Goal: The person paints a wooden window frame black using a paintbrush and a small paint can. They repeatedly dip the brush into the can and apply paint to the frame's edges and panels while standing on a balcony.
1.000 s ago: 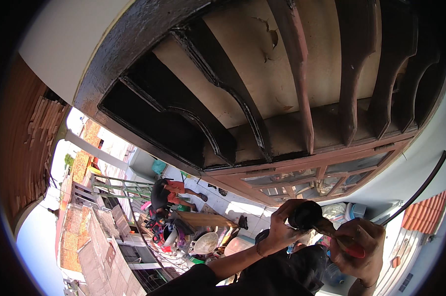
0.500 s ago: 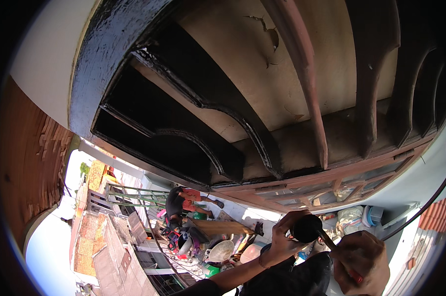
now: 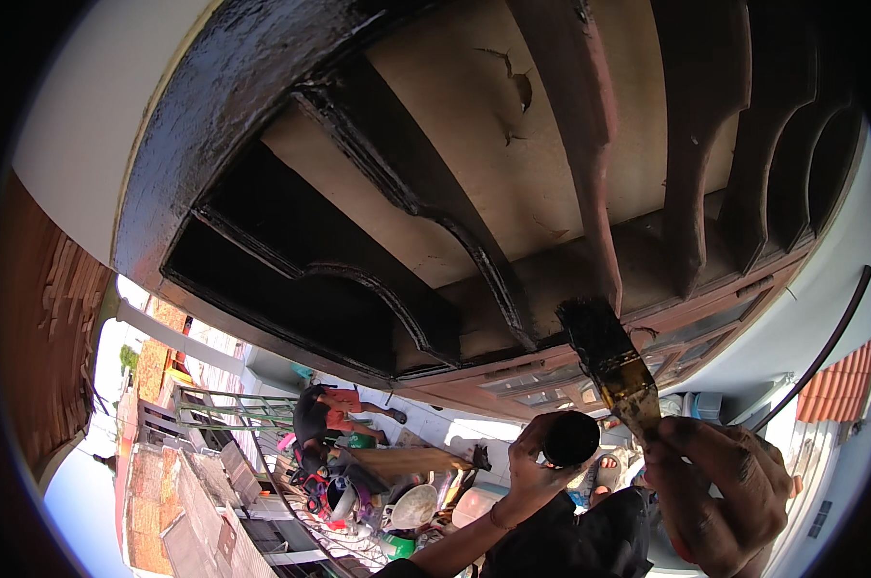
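Note:
My right hand (image 3: 729, 486) grips the handle of a flat paintbrush (image 3: 623, 376), its bristles coated in black paint and pointing up. The bristle end lies just below the lower end of a bare, pinkish-brown wooden slat (image 3: 590, 125); whether they touch I cannot tell. My left hand (image 3: 525, 474) is wrapped round a small round container (image 3: 570, 440) whose inside looks black. Overhead, the curved slats at the left (image 3: 426, 207) are glossy black, while those at the right (image 3: 691, 144) are brown. Between them shows a beige panel (image 3: 455, 87) with peeling patches.
A wooden frame with glass panes (image 3: 541, 385) runs below the slats. Lower down, a person (image 3: 325, 414) in dark top and red shorts is beside a green metal ladder (image 3: 228, 409), a wooden plank (image 3: 416, 460) and cluttered basins. A dark hose (image 3: 821, 361) curves at the right.
My right hand has lifted the brush out of the container and up toward the slats, bristles upward. The left hand with the container has shifted slightly left, and the whole view has moved a little.

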Demonstrator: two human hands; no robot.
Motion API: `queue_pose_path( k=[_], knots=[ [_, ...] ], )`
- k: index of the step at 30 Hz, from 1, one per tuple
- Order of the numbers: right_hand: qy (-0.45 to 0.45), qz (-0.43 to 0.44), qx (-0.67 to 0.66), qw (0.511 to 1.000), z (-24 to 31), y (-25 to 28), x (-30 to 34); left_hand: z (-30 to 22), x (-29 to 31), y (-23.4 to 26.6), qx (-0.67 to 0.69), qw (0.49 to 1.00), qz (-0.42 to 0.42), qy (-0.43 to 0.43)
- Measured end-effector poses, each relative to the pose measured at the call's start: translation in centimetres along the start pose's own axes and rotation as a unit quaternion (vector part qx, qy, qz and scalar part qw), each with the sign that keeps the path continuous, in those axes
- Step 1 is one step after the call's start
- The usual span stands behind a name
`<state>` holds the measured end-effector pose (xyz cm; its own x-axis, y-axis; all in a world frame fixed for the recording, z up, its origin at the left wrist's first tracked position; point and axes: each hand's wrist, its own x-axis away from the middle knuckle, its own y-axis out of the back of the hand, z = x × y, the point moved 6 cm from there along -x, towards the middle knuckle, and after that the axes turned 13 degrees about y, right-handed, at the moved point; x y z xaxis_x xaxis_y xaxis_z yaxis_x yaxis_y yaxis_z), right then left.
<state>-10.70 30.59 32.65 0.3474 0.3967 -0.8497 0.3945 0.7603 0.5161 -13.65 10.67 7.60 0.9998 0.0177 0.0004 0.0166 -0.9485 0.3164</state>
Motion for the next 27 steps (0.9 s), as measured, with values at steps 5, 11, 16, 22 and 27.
queue_pose_path(
  k=[5,11,16,22,27],
  knots=[
    [0.110,-0.072,0.133,0.982,-0.8,-3.6,-4.6,2.2,2.2,1.2,0.027,0.998,-0.020,0.052],
    [0.173,-0.054,0.248,0.952,-1.7,-5.5,-9.3,3.5,3.0,1.4,0.030,0.996,0.012,0.085],
    [0.336,-0.116,0.303,0.884,-5.0,-6.8,-10.2,2.9,3.7,2.1,0.051,0.995,0.018,0.088],
    [0.384,-0.139,0.336,0.849,-6.0,-7.6,-11.6,3.0,4.4,2.8,0.005,0.997,0.013,0.072],
    [0.400,-0.156,0.353,0.831,-6.3,-7.2,-12.1,3.0,4.7,2.8,0.008,0.998,0.017,0.066]
  ],
)
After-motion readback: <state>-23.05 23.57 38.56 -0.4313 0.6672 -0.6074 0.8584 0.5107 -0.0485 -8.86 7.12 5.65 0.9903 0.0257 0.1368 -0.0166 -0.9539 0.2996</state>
